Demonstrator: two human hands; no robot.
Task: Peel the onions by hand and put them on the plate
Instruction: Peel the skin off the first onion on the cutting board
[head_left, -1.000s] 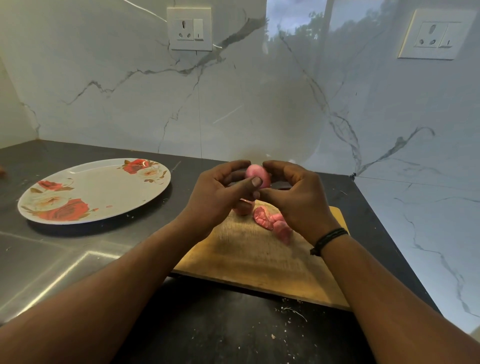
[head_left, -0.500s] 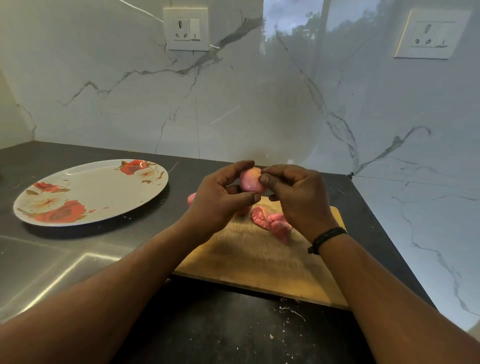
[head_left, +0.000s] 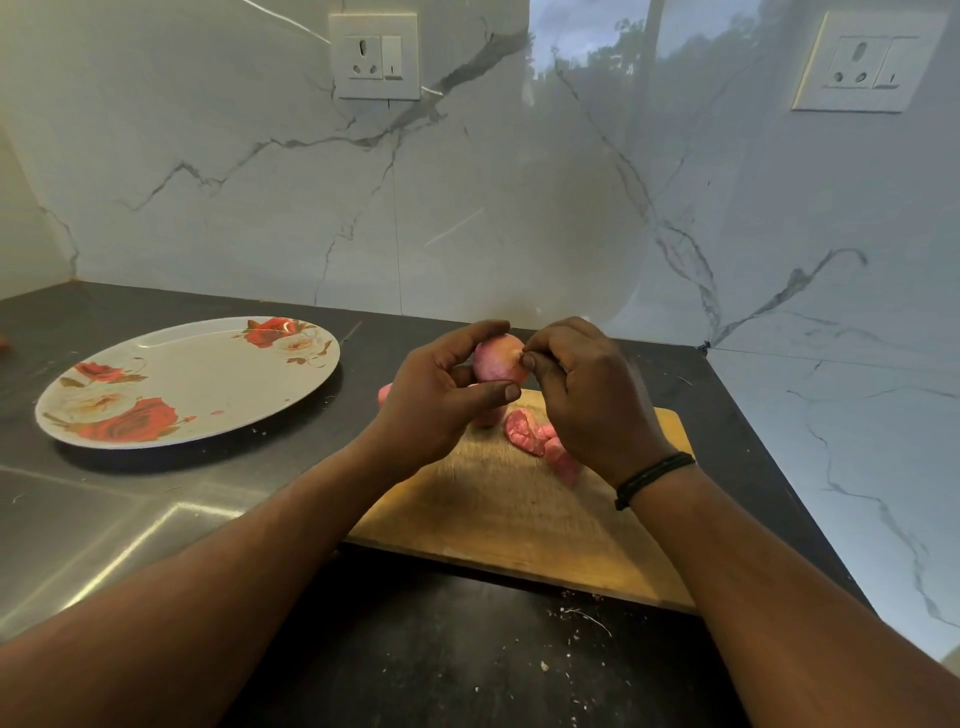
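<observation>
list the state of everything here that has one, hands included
onion: held up above the board, pink skin mostly on
left hand: grips the onion
right hand: fingertips pinch at the onion's top
plate: flat on the counter, no onions on it
cutting board: flat on the counter, pink onion pieces lying on it

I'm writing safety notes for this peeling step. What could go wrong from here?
1. The onion is held in the air between the left hand and the right hand's fingertips; a slip could drop it onto the board or counter.
2. The peels lie under the hands, so a dropped onion might land in them.
3. The plate sits off to the left, so carrying the onion across leaves room for a fumble.
</observation>
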